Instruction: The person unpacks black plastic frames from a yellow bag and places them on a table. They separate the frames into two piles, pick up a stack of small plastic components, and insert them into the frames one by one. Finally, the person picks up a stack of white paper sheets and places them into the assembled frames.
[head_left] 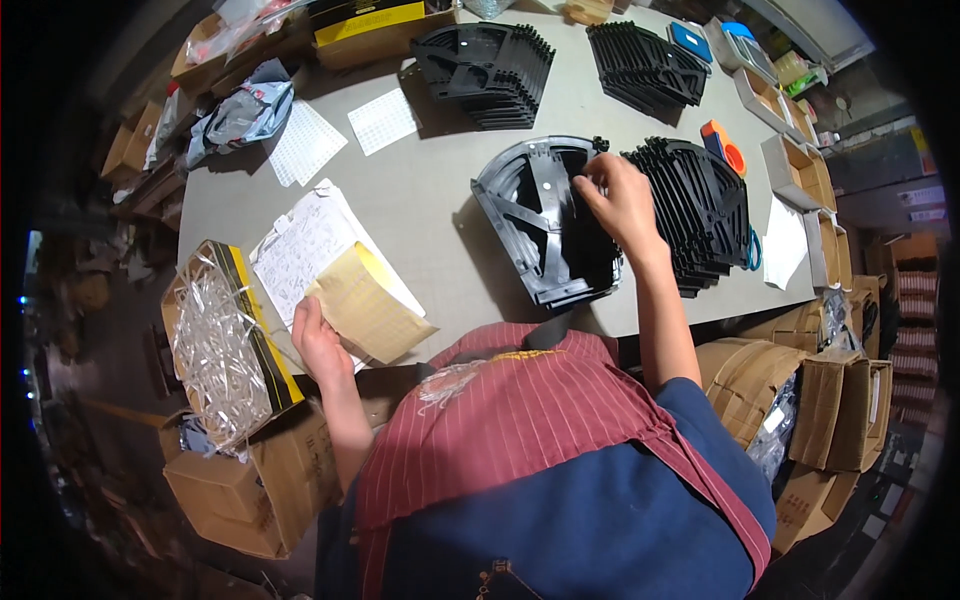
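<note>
- In the head view, the left hand (325, 345) is at the near left of the grey table (420, 215), beside a yellow sheet (370, 312) that overlaps white written papers (297, 245); the sheet's edge curls, probably because it is held at one side only.
- The right hand (622, 205) reaches over the front black frame stack (545, 215), which sits ahead of the person, probably so that its open side is within easy reach.
- A second black frame stack (705, 200) stands just right of it, and two more, the far middle stack (490, 75) and the far right stack (648, 68), are further back, their fan shapes seemingly nested to save room.
- An orange tape ring (735, 158) lies by the second stack, perhaps to keep it handy.
- The left fingers are closed, gripping the yellow sheet by its left edge.
- The right fingers are bent, thumb and forefinger close together above the dark opening; whether they pinch something or touch the frame, I cannot tell.
</note>
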